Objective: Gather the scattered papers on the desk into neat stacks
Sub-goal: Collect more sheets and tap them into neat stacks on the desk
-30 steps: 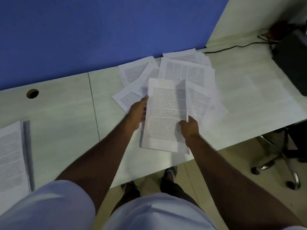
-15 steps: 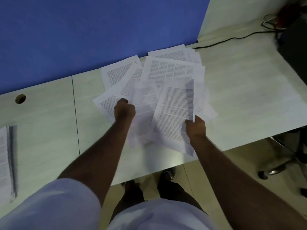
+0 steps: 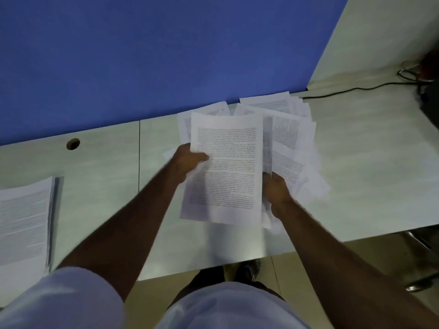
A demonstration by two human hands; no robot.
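White papers (image 3: 226, 167) printed with dense rows of black text, blank margins all round. Same white with grey-black lines on the stack (image 3: 23, 222) at left. Desk (image 3: 107, 172) pale cream with faint woodgrain streaks, crossed by a thin dark seam. Partition (image 3: 154, 51) plain saturated blue. Cable (image 3: 351, 90) black. Sleeve (image 3: 61, 302) pale bluish white. Floor (image 3: 316, 260) beige.

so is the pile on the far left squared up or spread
Squared up: the left pile lies apart from the hands with its sheet edges aligned.
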